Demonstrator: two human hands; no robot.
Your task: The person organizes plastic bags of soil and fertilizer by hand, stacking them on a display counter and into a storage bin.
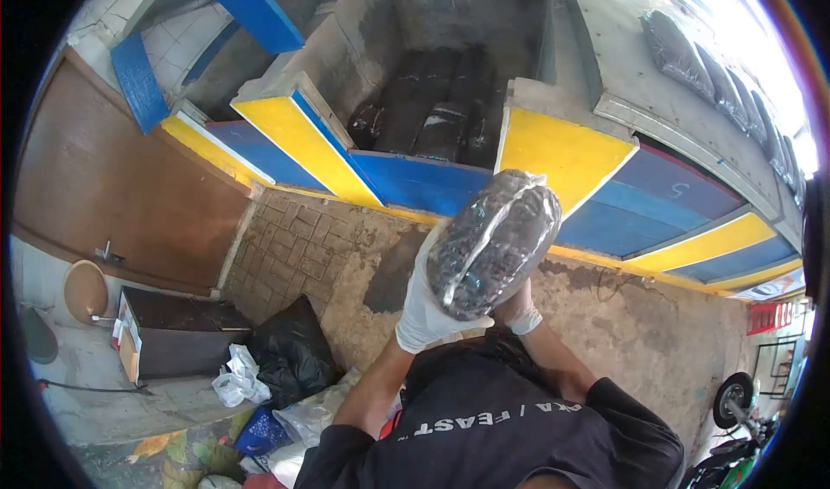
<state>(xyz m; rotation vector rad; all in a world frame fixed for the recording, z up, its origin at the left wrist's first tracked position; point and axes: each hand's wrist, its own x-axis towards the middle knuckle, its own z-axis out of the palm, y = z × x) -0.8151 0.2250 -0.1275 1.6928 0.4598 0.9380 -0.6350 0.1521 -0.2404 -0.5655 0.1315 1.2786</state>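
Both hands hold up a filled plastic bag [500, 242] in front of my chest. It is a rounded, shiny bundle packed with dark material, with a pale seam running along it. My left hand [425, 306], in a white glove, supports the bag's left side and underside, fingers partly behind it. My right hand [521, 313] grips the lower right side; the bag hides most of its fingers. Beyond, similar dark bags [424, 100] lie stacked inside a concrete bay, behind a blue board [415, 182].
More dark bags [709, 74] lie along the ledge at upper right. Yellow-faced concrete posts [562, 156] divide the bays. At left are a brown door [130, 178], a dark cabinet [186, 333] and a black trash bag [294, 351]. A motorcycle [735, 411] stands at lower right.
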